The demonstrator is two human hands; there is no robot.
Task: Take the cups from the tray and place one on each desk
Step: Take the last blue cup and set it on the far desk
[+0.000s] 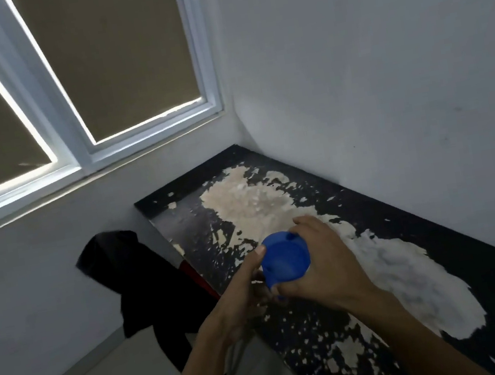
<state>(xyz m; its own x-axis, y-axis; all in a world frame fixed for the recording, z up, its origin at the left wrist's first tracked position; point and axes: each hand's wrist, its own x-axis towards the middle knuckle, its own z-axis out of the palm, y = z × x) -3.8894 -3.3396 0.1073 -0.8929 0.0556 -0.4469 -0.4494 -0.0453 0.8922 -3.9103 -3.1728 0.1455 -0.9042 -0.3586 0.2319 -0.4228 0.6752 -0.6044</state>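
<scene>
While both hands meet over the near part of the desk (492, 246), a blue cup (285, 260) sits between them, seen from above, above the worn black top whose paint has peeled to pale patches. Right hand (323, 267): fingers curled round the cup's far and right side, palm wrapped against its wall, so this hand appears to carry the load. Left hand (242, 288): thumb laid up against the cup's left edge, remaining fingers tucked under or behind the cup and hidden; it pinches or steadies rather than bears weight, though exact finger spread cannot be read. Whether one cup or a nested stack is held is unclear. Judgement: the two-handed hold suits either separating a cup or guiding it down level onto this desk. Cup base hidden, so contact with the desk cannot be told; it looks just above the surface. No tray in view. Desk runs along the wall (383, 68) into the corner under the window (68, 86); a dark cloth (129, 270) hangs over something beside the desk's left edge, apart from the hands.
</scene>
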